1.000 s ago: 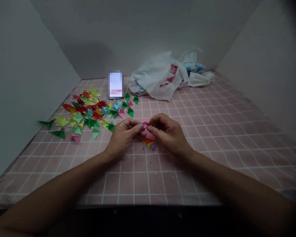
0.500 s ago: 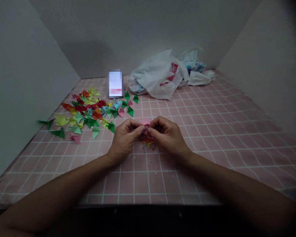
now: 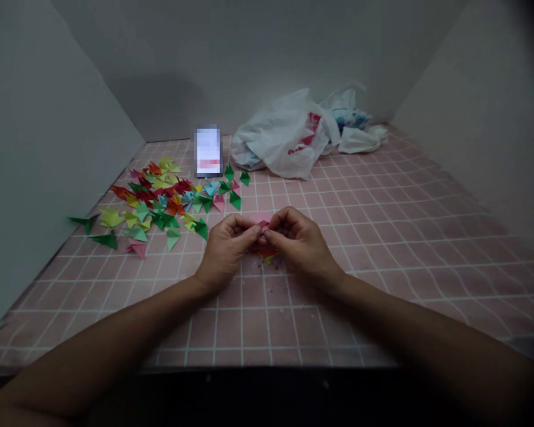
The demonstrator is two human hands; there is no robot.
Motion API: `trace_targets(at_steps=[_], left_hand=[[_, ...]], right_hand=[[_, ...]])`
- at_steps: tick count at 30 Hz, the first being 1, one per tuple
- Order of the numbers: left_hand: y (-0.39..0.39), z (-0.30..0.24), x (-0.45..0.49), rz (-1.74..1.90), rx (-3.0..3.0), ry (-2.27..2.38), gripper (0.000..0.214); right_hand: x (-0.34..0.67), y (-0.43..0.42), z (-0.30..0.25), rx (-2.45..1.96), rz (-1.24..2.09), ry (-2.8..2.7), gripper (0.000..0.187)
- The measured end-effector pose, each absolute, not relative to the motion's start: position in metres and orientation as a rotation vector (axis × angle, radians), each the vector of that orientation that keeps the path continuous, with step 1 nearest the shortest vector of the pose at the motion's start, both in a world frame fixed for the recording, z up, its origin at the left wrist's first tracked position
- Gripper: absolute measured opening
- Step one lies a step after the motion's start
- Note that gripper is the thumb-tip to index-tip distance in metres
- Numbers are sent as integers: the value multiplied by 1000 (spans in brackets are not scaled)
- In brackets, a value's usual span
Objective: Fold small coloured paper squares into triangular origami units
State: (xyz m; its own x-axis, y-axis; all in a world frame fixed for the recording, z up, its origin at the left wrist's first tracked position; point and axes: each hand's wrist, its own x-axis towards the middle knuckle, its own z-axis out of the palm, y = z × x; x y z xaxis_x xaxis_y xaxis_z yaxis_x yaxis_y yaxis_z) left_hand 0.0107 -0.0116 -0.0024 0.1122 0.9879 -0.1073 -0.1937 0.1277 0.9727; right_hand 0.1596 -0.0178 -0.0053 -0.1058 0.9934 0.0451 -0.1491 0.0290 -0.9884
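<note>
My left hand and my right hand meet at the middle of the table, fingers pinched together on a small pink paper piece held between them. Under the fingertips lies a small stack of coloured paper squares, mostly hidden by my hands. A spread of folded paper triangles in green, red, yellow, blue and pink lies to the left of my left hand.
The table has a pink grid-patterned cloth. A blurred upright card or phone stands at the back. White plastic bags lie at the back right. Grey walls close in the left, back and right sides.
Both hands have drawn closer together over the pink paper, and less of the paper shows between the fingers than a second ago.
</note>
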Motion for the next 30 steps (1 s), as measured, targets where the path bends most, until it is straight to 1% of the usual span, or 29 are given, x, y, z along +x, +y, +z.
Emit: trace_targets(at_steps=[4,24,30], left_hand=[[-11,-2,10,1118,985,1020,34],[-11,-1,9,1093,955,1001,27],[-11,-4,10,1077,940,1010,27]], right_hand=[[161,-15,-3,-949,1378,-1166,24],[163,-15,-3,-958,1449,-1158,23],[162,-15,-4,-975,1435,-1114,32]])
